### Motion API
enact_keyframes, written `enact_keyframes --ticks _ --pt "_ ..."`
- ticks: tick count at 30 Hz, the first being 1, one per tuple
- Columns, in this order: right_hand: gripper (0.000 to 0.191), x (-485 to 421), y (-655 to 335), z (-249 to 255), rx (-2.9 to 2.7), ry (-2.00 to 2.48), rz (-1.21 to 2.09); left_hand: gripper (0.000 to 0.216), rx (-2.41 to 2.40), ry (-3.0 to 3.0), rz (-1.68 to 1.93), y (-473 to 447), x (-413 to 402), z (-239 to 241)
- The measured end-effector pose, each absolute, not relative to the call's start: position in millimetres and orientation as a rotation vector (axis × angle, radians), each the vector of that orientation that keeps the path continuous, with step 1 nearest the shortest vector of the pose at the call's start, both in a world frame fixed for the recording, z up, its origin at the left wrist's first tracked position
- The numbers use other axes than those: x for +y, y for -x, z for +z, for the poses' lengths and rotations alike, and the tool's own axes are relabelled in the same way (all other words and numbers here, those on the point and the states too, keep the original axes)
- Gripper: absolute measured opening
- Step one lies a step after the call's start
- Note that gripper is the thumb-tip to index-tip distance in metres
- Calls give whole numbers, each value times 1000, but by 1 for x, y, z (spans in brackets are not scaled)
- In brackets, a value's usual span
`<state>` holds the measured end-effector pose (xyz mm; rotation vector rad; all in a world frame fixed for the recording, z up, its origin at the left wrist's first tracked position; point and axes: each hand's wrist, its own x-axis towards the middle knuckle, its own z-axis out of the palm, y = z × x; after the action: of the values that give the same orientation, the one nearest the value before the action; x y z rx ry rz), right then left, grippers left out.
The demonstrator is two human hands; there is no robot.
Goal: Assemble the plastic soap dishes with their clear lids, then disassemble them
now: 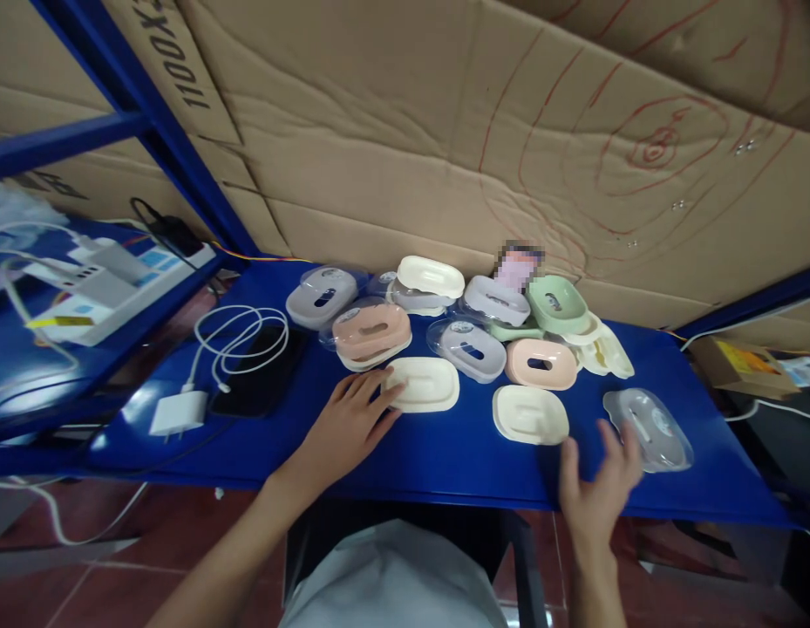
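Observation:
My left hand (344,420) rests at the left end of a cream oval soap-dish tray (431,384), fingers spread and fingertips touching its edge. Raised over the front edge of the table, my right hand (599,488) is open with fingers apart, slightly blurred and holding nothing. Just beyond its fingertips lies a clear plastic lid (659,432). A second cream tray (530,415) is to the left of that hand. Behind the trays sit a peach soap-dish part (541,364) with an oval slot, a grey one (473,351) and a stacked peach one (371,330).
Further back are a green dish (558,303), a grey dish (323,298) and cream pieces (607,349). To the left lie a black phone (257,384), a white charger (179,412) with coiled cable, and a power strip (130,288). Cardboard (378,131) walls the back.

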<state>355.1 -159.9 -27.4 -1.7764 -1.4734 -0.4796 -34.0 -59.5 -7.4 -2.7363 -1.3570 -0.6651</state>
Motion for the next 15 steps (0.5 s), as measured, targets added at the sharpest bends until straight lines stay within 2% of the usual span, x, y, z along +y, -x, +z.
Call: enact_keyframes --ticks 2,4,10,15 --pt "48 -155 -314 -23 -1666 1716 -274 36 -1388 2728 -679 36 -59 -7" --pt "42 -149 -279 -19 -1833 1635 -99 39 -1460 2627 -666 37 -56 -5" --pt "53 -126 -226 -11 -2307 1409 141 54 -1621 2441 -364 17 -36 9" --pt "56 -114 -222 -13 -2357 1392 232 57 -1800 2365 -248 1 -7 24"
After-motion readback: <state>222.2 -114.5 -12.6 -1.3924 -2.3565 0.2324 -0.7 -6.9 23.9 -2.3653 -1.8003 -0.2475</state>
